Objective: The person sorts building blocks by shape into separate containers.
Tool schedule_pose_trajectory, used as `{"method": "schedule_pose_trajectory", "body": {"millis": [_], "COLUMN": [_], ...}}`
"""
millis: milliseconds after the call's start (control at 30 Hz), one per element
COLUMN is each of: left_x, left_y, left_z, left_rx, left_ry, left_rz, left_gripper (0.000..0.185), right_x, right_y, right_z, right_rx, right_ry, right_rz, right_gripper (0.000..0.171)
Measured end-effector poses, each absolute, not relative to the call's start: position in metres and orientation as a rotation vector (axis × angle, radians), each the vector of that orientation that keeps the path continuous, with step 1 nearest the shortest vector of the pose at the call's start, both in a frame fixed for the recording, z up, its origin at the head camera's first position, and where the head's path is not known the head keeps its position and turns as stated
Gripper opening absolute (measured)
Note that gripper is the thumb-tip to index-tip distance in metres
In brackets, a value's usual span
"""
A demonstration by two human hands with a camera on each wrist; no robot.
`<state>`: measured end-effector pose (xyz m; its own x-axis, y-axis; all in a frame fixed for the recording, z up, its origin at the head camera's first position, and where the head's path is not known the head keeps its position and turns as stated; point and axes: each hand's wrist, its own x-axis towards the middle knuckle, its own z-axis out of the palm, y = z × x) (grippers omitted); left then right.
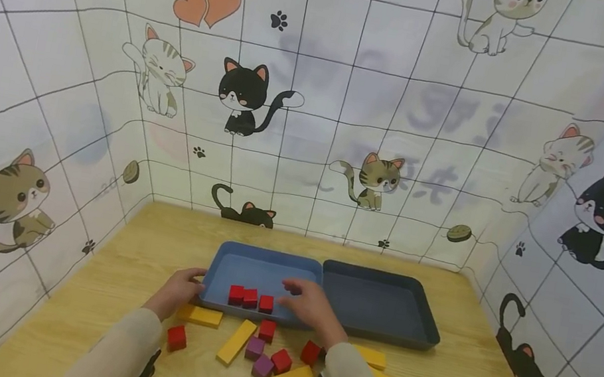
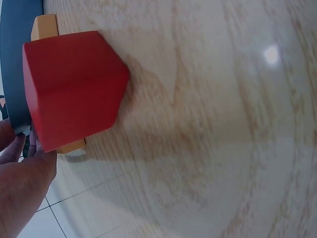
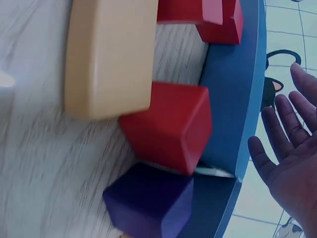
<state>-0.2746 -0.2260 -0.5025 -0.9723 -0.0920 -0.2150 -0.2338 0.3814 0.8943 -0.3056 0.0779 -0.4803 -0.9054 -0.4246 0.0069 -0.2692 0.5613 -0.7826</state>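
At centre frame the left hand [image 1: 177, 291] grips the light blue tray's [image 1: 221, 268] left edge, while the right hand [image 1: 311, 306] hovers over it, fingers spread and empty — three red cubes [image 1: 250, 299] lie along the tray's lower edge.

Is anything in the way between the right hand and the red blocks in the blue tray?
Nothing visible is. The right hand hovers open over the light blue tray, just right of the row of three red cubes lying inside its near edge. Only bare tray floor lies between them.
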Motion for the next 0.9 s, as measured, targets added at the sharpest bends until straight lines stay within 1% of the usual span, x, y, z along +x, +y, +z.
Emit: {"method": "schedule_pose_trajectory", "body": {"millis": [333, 500, 633, 733, 900], "left_x": [-0.273, -0.274, -0.274, -0.274, -0.275], "left_y": [-0.226, -0.228, -0.229, -0.229, -0.229], "left_z": [-0.502, -0.506, -0.507, -0.507, -0.507], "left_rx": [-0.290, -0.269, -0.265, -0.267, -0.281], "left_ry": [2.520, 2.529, 2.521, 2.516, 2.510], "left_rz": [1.612, 1.609, 1.617, 1.614, 1.612], "left_gripper": [0.046, 0.045, 0.046, 0.047, 0.046], "right_x": [-0.294, -0.289, -0.285, -0.283, -0.276], "right_y": [0.104, 0.115, 0.122, 0.128, 0.135], "right_z": [-0.473, -0.472, -0.473, -0.474, -0.475], "right_rx": [-0.542, -0.466, -0.463, -0.464, -0.383], "right_ry": [2.655, 2.630, 2.616, 2.638, 2.710], "right_rz": [-1.313, -1.396, -1.448, -1.446, -1.411], "right_gripper": [0.043, 0.042, 0.043, 0.045, 0.044]}}
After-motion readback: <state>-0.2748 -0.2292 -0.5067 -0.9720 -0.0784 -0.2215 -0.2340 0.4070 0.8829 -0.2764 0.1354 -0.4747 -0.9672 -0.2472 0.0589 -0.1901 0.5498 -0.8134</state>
